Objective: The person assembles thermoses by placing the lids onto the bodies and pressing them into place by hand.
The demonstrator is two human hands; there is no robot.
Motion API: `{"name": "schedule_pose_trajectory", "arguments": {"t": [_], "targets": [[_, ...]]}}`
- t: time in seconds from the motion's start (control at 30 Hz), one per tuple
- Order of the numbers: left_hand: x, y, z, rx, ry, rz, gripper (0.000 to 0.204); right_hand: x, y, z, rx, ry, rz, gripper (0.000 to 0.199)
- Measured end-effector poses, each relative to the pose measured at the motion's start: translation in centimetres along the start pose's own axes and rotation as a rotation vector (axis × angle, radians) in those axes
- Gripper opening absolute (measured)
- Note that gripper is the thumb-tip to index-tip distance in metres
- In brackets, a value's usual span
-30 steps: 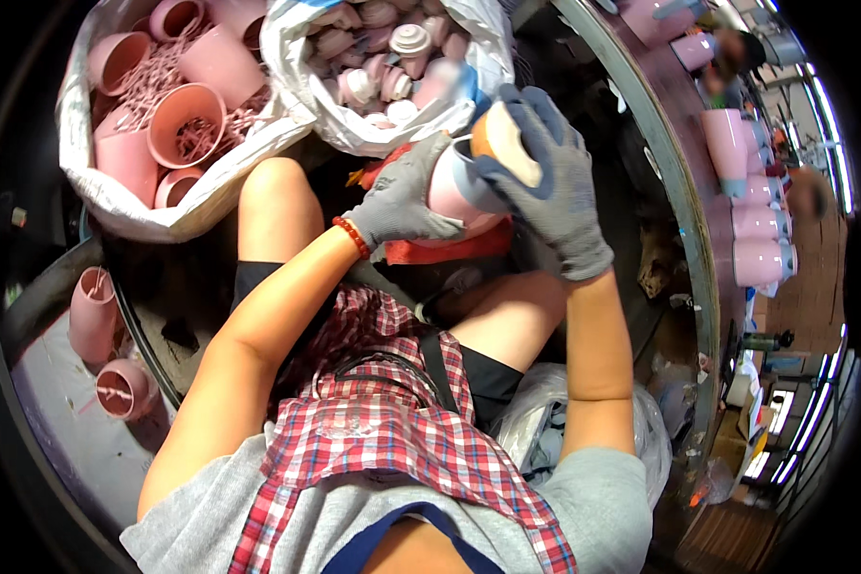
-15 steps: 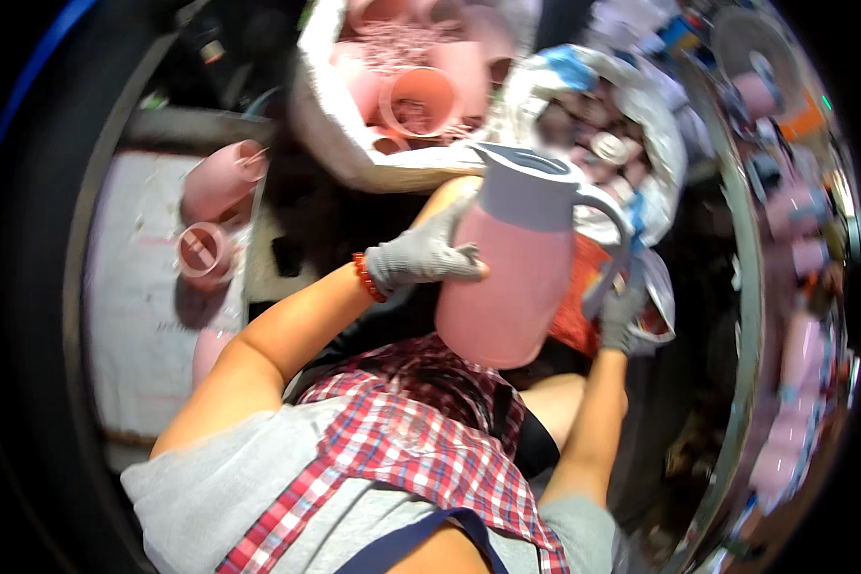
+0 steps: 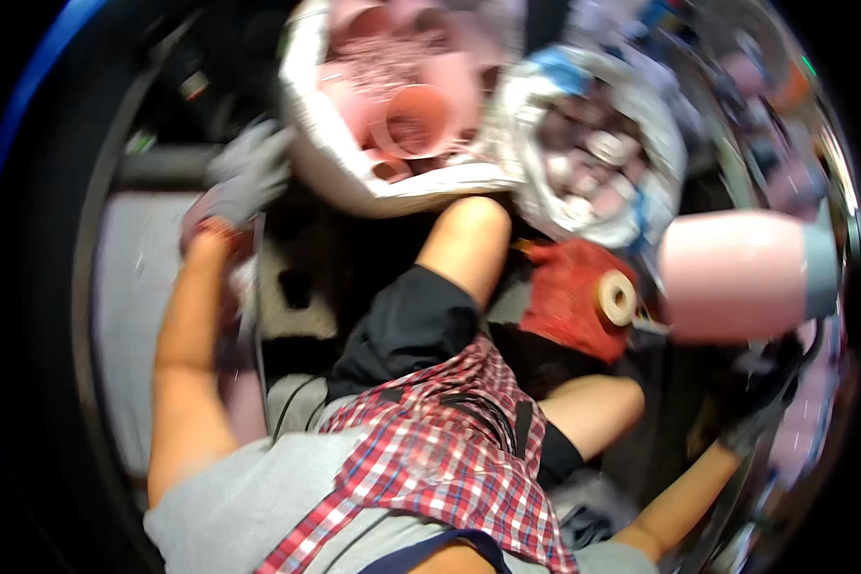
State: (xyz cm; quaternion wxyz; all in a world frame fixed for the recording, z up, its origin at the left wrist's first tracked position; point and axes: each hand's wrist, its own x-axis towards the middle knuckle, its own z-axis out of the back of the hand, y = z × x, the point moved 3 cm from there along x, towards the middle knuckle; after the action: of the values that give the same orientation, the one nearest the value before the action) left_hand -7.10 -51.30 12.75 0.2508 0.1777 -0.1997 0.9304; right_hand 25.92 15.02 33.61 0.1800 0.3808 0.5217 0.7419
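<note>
The pink jug [image 3: 737, 275] with a grey collar lies on its side in the air at the far right, its base toward my lap. My right hand [image 3: 758, 421], gloved in grey, is closed at its dark handle, half in shadow. At the left, my left hand [image 3: 249, 177], also gloved, lies over a pink cylindrical piece [image 3: 197, 218] on the white-topped bench [image 3: 134, 316]. Motion smears the fingers, so I cannot tell whether they grip it. More pink pieces beside it are mostly covered by my forearm.
Ahead stands a white sack [image 3: 340, 177] of pink cups and shavings, beside a smaller white sack [image 3: 665, 143] of small pinkish parts. A red bag [image 3: 569, 297] with a cream ring-shaped roll [image 3: 617, 298] lies right of my knee. Blurred pink jugs [image 3: 799, 430] line the right side.
My left hand has left the jug and moved to the pink pieces on the left bench. My right hand has carried the jug far right and tipped it from upright onto its side.
</note>
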Motion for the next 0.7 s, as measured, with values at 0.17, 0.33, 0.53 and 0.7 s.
{"name": "schedule_pose_trajectory", "arguments": {"t": [0.17, 0.33, 0.53, 0.7], "targets": [[-11.3, 20.0, -3.4, 0.657, 0.558, 0.141, 0.033, 5.6, 3.4, 11.9, -0.335, -0.493, 0.345, 0.029], [-14.3, 22.9, -5.5, 0.568, 0.775, 0.468, 0.012, 8.1, 3.1, 16.3, -0.609, -0.64, 0.247, 0.035], [-7.3, 14.3, 0.9, 0.58, 0.617, 0.622, 0.019, 14.1, -1.9, 19.1, -0.351, -0.218, 0.088, 0.034], [-3.5, 1.5, 13.1, 0.592, 0.112, -0.096, 0.002, 13.3, -3.2, 0.4, -0.178, 0.154, 0.283, 0.06]]}}
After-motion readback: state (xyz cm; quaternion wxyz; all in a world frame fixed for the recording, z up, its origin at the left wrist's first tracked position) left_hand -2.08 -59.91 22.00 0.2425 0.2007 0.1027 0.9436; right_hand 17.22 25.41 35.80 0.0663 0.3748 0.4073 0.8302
